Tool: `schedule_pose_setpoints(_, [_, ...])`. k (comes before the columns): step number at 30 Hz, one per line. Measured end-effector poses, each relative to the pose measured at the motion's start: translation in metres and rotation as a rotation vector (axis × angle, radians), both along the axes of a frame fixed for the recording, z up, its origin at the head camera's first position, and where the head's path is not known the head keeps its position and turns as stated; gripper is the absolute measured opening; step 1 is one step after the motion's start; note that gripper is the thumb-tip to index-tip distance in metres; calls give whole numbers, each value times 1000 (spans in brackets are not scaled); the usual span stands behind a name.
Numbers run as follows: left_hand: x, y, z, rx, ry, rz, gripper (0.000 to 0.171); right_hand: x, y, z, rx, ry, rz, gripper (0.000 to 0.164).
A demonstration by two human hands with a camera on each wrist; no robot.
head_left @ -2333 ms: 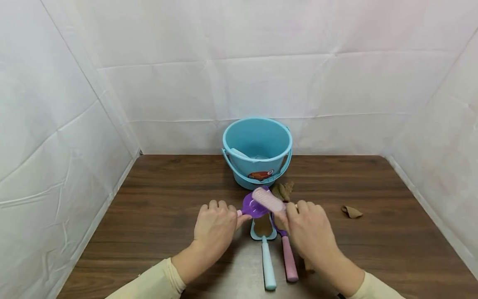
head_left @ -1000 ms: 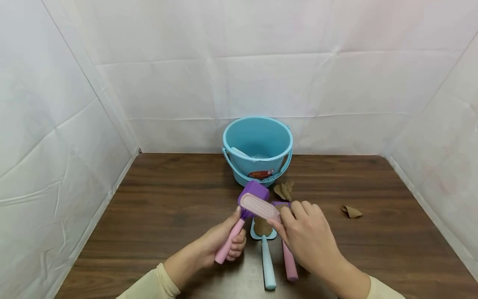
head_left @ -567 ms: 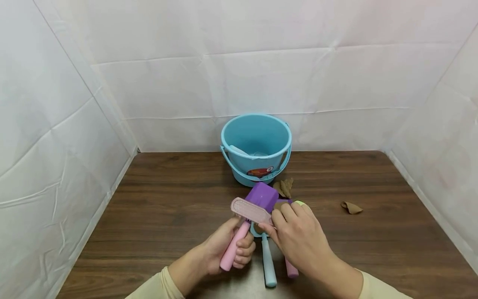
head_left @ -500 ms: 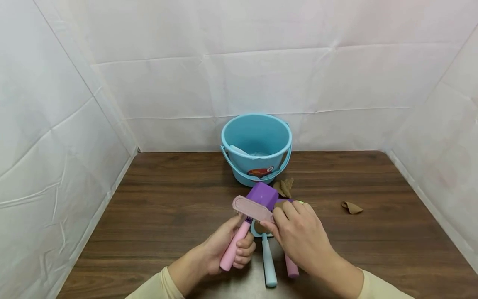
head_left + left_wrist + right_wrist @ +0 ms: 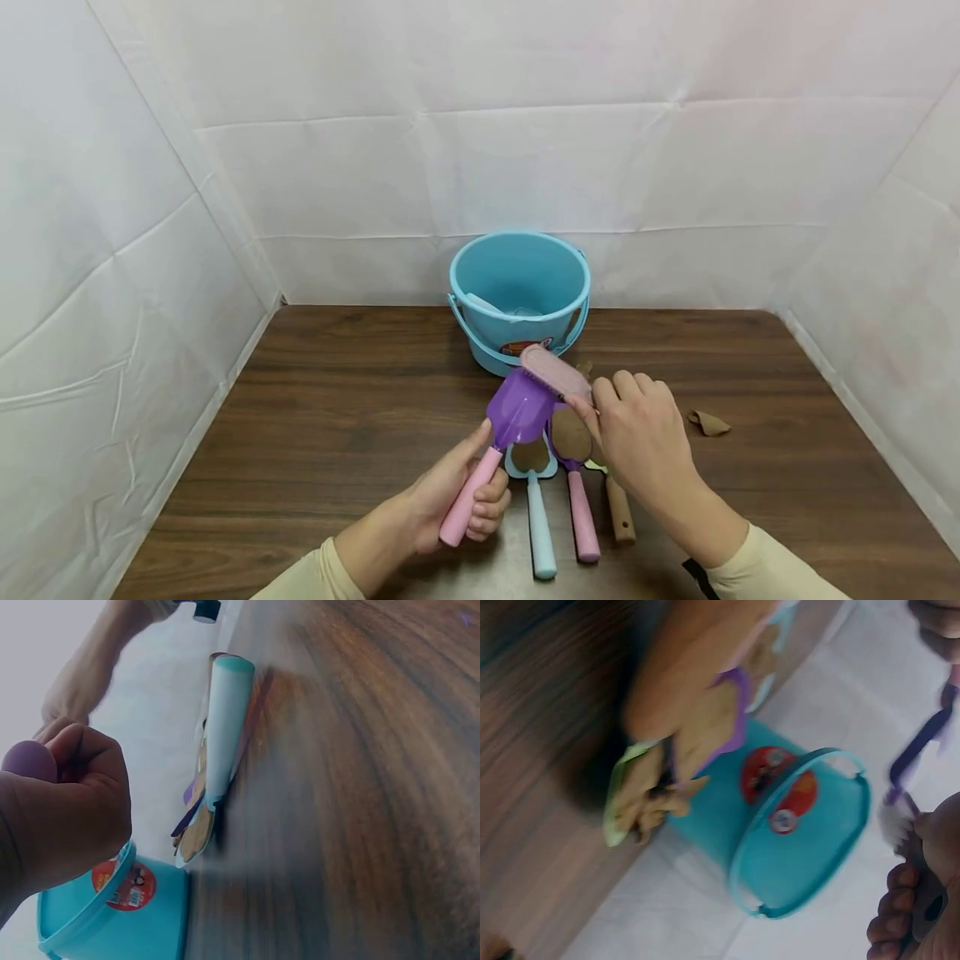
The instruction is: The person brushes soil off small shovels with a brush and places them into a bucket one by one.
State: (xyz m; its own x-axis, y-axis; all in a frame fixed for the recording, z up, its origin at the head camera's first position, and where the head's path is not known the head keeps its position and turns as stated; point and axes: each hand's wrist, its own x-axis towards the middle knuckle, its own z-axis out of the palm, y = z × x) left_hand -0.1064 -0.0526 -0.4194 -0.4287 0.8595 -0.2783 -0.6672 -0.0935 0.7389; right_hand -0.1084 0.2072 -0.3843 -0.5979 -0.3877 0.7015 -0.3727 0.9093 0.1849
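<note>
My left hand [image 5: 459, 502] grips the pink handle of a purple scoop shovel [image 5: 519, 408], its blade raised above the table. My right hand [image 5: 643, 442] holds a pink scrub brush [image 5: 553, 372], whose head overlaps the blade's upper right edge. In the right wrist view, the brush's pale bristles [image 5: 895, 821] are close to the end of the purple blade [image 5: 922, 742]. Below lie a light blue shovel [image 5: 540, 525] and a second purple shovel with a pink handle [image 5: 582, 517], with brown material on both blades. A brown-handled tool [image 5: 620, 510] lies partly under my right hand.
Behind the tools stands a light blue bucket [image 5: 487, 329] with a pale object inside. A curled brown scrap [image 5: 708, 423] lies to the right on the wooden table [image 5: 337, 400]. White sheets [image 5: 337, 183] enclose the back and sides.
The brush has moved up and right, from the shovel's neck to its blade edge. The shovel has turned in my left hand. More of the brown-handled tool is uncovered.
</note>
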Motion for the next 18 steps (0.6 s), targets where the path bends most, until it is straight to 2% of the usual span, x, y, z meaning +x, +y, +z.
schedule_pose_setpoints(3, [-1,1,0,-3,-6,0,73,12,-14,5,-1,-22,24,59])
schedule_pose_setpoints(7, [-1,3,1,1,-6,-1,70,28,-35,7,12,-38,103,58])
schedule_pose_setpoints(10, [0,4,1,5,-6,-7,69,34,-45,5,2,-38,141,59])
schedule_pose_setpoints(13, [1,4,1,10,-10,-10,70,31,-43,2,2,-45,121,59])
schedule_pose_setpoints(18, [3,3,1,-37,-16,-2,73,10,-20,-1,21,-35,46,59])
